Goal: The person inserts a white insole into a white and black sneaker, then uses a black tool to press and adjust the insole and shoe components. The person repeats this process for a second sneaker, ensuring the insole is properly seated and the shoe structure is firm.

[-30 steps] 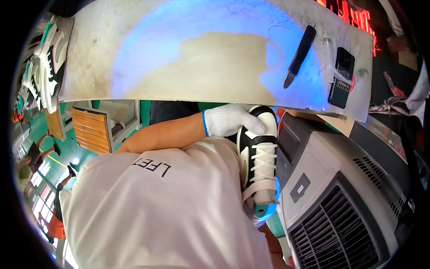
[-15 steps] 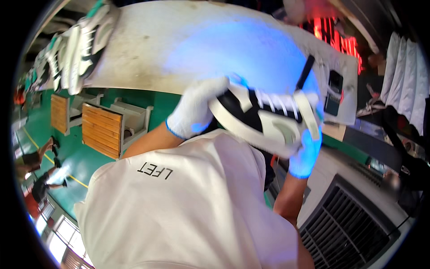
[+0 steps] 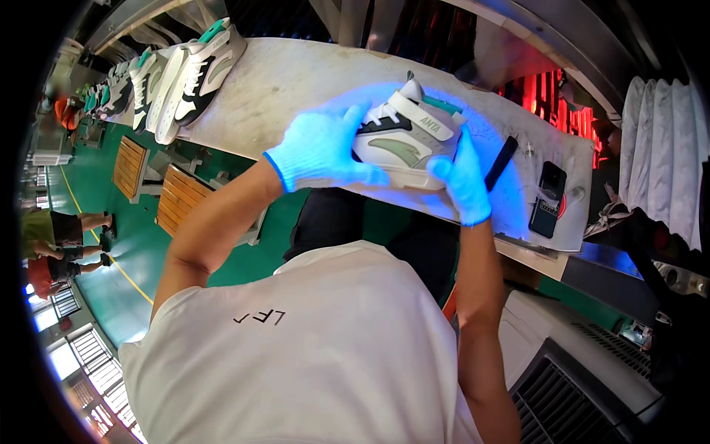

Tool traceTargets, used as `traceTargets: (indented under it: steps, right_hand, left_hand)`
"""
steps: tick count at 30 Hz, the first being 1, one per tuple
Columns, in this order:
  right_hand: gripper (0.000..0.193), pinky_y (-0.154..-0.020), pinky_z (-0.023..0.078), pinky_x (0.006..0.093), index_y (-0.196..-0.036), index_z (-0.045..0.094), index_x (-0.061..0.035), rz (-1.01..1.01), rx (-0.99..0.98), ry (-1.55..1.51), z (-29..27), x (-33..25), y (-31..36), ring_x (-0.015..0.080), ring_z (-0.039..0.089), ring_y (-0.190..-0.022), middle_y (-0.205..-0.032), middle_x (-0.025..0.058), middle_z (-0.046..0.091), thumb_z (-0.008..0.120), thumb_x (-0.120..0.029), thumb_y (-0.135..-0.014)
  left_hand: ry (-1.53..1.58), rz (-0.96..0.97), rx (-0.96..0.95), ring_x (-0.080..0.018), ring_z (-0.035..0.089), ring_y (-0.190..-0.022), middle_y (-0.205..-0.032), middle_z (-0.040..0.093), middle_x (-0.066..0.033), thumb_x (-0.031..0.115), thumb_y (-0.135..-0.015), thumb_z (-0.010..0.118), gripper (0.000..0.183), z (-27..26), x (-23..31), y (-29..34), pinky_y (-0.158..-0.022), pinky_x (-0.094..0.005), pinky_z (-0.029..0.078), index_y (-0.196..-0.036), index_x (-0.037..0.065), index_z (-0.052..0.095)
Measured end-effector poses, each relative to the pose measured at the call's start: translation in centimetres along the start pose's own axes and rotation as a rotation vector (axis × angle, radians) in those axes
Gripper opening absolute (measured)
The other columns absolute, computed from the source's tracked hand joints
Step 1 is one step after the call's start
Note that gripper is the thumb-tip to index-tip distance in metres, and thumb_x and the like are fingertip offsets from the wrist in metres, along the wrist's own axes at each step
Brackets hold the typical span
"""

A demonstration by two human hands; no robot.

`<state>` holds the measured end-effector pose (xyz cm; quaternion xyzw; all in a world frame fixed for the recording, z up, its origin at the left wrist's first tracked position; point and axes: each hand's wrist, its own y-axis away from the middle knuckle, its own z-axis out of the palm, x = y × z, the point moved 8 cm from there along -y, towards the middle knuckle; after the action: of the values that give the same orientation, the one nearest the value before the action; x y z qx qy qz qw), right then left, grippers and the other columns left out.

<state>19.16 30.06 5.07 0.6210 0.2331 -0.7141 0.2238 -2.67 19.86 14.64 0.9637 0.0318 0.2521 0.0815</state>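
Note:
A white, grey and black sneaker (image 3: 390,151) with a strap and a green collar lies between my two gloved hands, lit by blue light. It sits roughly level, sole down, toe to the left, over the worktable's near edge. My left hand (image 3: 322,148) is curved round the toe, its thumb along the sole. My right hand (image 3: 464,181) grips the heel end, thumb against the sole's side. The palm sides of both gloves are hidden. Whether the sole touches the table I cannot tell.
Several similar sneakers (image 3: 203,81) line the left end of the pale worktable (image 3: 288,81). On the right lie a black stick-like object (image 3: 502,163) and a dark phone-like device (image 3: 548,200). Red-lit bars (image 3: 558,111) glow behind. Wooden-topped stools (image 3: 185,194) stand left; people (image 3: 63,229) are farther off.
Both hands have carried the sneaker away from my body, over the table. It has gone from slanted to nearly level. My view has also shifted.

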Motion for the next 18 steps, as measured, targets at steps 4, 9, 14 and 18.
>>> traceTargets:
  steps: [4,9,14,18]
  right_hand:
    - [0.129,-0.121,0.051,0.0443,-0.171,0.029,-0.0005,0.03,0.01,-0.01,1.9,-1.0,2.5,0.028,0.058,-0.144,-0.158,0.0159,0.056,0.104,-0.024,-0.069]
    - [0.115,-0.113,0.056,0.0435,-0.164,0.037,0.002,0.075,0.145,-0.05,2.5,-0.5,3.0,0.0269,0.064,-0.134,-0.147,0.016,0.065,0.1,-0.008,-0.069]
    - [0.05,-0.111,0.052,0.0357,-0.149,0.063,0.0046,0.128,0.263,-0.096,0.5,-1.1,2.9,0.0193,0.066,-0.124,-0.141,0.0118,0.071,0.072,-0.003,-0.101]
    - [0.049,-0.105,0.058,0.0386,-0.143,0.068,0.0076,-0.066,0.762,0.28,-7.6,-3.5,5.5,0.0246,0.072,-0.119,-0.132,0.0148,0.076,0.08,-0.02,-0.104]
  left_hand:
    - [-0.046,0.15,0.226,-0.0454,0.073,-0.12,-0.13,0.076,-0.0226,0.069,-0.076,0.09,0.108,-0.6,2.6,-0.3,-0.104,-0.0515,0.059,-0.155,0.004,0.055]
    - [-0.071,-0.009,0.184,-0.0413,0.075,-0.115,-0.129,0.076,-0.0195,0.064,-0.071,0.096,0.098,1.3,2.3,-0.1,-0.097,-0.0504,0.061,-0.144,0.005,0.066]
    - [0.007,0.126,0.358,-0.0408,0.073,-0.119,-0.132,0.073,-0.0194,0.055,-0.067,0.1,0.099,-0.5,3.6,0.6,-0.101,-0.0493,0.061,-0.148,0.009,0.065]
    - [-0.016,-0.014,0.21,-0.0427,0.071,-0.124,-0.136,0.071,-0.0214,0.053,-0.07,0.098,0.104,0.2,2.7,0.6,-0.105,-0.0511,0.059,-0.156,0.01,0.059]
